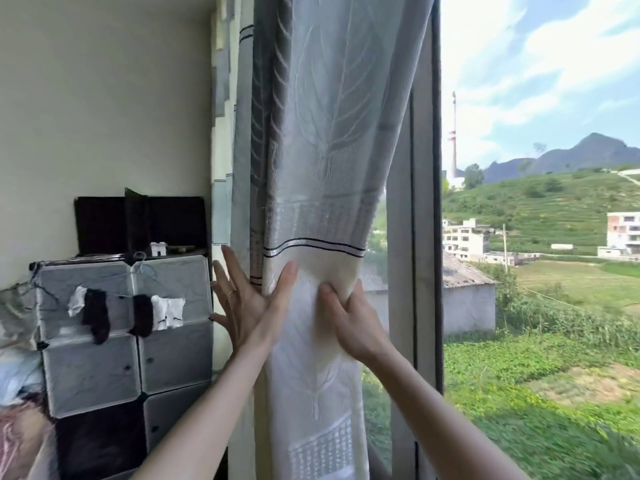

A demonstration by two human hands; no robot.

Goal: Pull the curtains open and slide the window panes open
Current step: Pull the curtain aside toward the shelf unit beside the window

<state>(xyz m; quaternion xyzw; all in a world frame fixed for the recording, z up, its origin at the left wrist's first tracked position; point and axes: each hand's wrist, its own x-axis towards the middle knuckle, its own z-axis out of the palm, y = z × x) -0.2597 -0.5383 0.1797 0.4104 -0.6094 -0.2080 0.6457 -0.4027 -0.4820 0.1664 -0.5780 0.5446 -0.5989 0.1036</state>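
Note:
A white curtain (322, 150) with a leaf pattern and dark stripes hangs bunched at the window's left side. My left hand (246, 299) lies flat with spread fingers against the curtain's left edge. My right hand (349, 320) pinches a fold of the curtain just below its striped band. To the right of the curtain stands the grey window frame (424, 209) with a glass pane behind it. Further right the window gives an unobstructed view of fields and houses.
A cube storage cabinet (128, 327) with translucent doors stands against the left wall, with socks hanging on a line (121, 313) across it. Dark panels (138, 223) lean on top. Bedding (17, 393) lies at the lower left.

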